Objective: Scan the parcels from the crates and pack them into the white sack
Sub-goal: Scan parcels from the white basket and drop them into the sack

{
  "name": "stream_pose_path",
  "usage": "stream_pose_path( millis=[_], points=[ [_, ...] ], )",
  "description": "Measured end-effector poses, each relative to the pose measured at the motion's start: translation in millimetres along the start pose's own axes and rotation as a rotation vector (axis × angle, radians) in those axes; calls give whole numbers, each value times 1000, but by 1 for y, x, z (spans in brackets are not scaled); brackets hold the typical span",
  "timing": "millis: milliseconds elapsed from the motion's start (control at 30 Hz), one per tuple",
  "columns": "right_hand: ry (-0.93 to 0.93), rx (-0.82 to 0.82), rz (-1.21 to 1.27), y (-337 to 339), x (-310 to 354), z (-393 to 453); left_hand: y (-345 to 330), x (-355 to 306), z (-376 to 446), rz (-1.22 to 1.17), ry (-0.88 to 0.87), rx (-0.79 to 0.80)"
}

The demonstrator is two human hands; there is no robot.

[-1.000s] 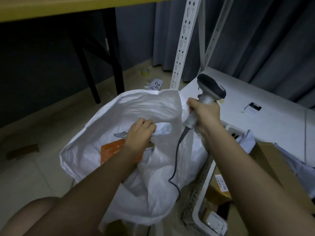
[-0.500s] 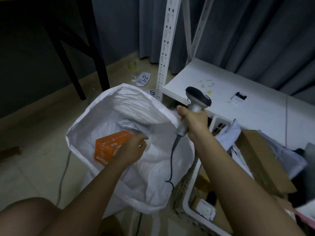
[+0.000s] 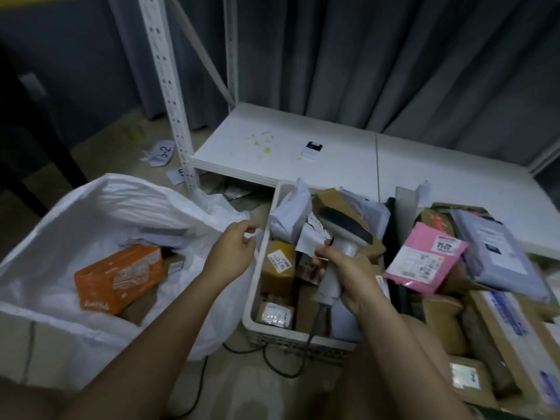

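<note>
Grey curtains (image 3: 394, 62) hang across the back of a dim room, well beyond the hands. A white perforated shelf post (image 3: 169, 95) stands up and left of the left hand, bearing a low white shelf board (image 3: 333, 156) just past the hands. The tan floor (image 3: 127, 140) holds paper scraps (image 3: 162, 153); a dark table leg (image 3: 39, 147) stands far left.

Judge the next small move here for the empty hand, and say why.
Probably the left hand should reach right into the white crate and pick up a parcel, perhaps the small brown box nearest it. It hangs empty between the white sack and the crate, while the right hand grips the scanner above the parcels, ready to scan.
</note>
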State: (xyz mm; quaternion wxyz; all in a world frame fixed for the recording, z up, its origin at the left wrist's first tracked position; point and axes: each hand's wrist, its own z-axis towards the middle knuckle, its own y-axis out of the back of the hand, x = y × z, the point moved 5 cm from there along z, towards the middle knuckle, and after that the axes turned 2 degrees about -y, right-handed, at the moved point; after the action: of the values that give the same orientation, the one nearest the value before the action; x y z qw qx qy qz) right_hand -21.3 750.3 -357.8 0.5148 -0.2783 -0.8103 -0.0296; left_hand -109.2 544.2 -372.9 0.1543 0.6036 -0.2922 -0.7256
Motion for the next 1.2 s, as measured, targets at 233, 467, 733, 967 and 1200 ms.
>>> stream_pose_path(
  millis=[233,467,733,967,1200],
  points=[
    [164,-195,-124,51,19,41,-70,-20,55,115,166,36],
    [67,-147,-7,69,21,84,-122,-19,89,254,184,25],
    [59,-160,21,80,23,104,-151,-9,67,-129,429,281],
    [256,-122,-125,73,25,72,-77,-89,74,-209,15,1],
    [227,-64,69,22,42,18,6,-149,15,248,-390,-43]
  ],
)
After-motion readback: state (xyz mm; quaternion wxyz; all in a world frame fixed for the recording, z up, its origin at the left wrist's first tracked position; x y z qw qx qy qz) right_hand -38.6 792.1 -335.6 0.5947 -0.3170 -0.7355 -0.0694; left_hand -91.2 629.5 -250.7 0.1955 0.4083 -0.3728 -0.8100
